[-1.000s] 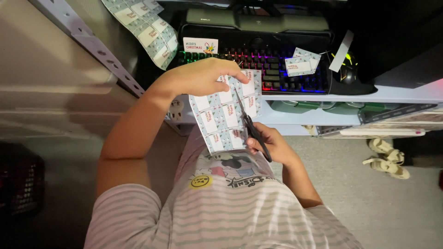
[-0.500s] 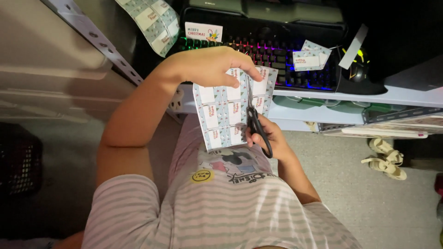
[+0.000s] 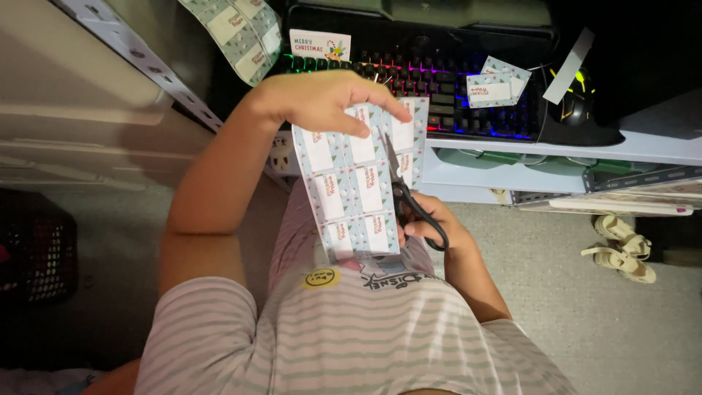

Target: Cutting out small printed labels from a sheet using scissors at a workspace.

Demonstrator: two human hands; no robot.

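Observation:
My left hand (image 3: 322, 99) grips the top edge of a printed sheet of small gift-tag labels (image 3: 351, 186), holding it up in front of my chest. My right hand (image 3: 431, 227) is closed around the handles of black scissors (image 3: 406, 194). Their blades point upward and run along a vertical line between the sheet's right-hand columns. A narrow strip of labels (image 3: 411, 143) sits to the right of the blades. The lower end of the sheet hangs against my striped shirt.
A backlit keyboard (image 3: 439, 91) lies on the desk ahead, with cut label cards (image 3: 493, 84) on it and a mouse (image 3: 574, 102) to the right. Another label sheet (image 3: 238, 33) hangs at upper left. Sandals (image 3: 621, 245) lie on the floor at right.
The scissor blades have travelled further up the sheet, lengthening the cut. My left hand has stayed on the sheet's top edge.

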